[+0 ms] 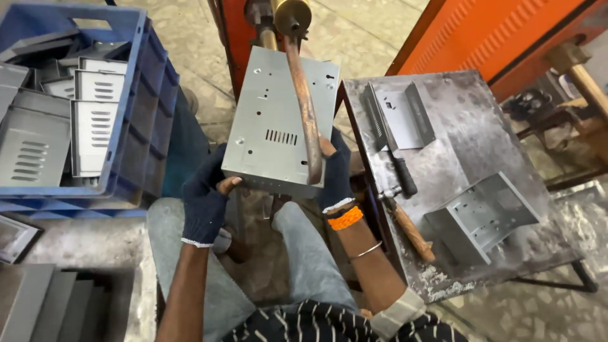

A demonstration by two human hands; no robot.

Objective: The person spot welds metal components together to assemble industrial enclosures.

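We hold a grey metal box (pixel 275 120) with both gloved hands, our left hand (pixel 206 196) clasping its lower left corner and our right hand (pixel 334 177) closed on its lower right edge, under a copper arm (pixel 304 95). A hammer (pixel 408 225) lies on the table (pixel 481 133) beside us; a blue crate (pixel 136 95) of panels sits left.

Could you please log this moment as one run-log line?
left hand: grips metal box corner | right hand: holds box's other side | copper arm: across box top | hammer: on table
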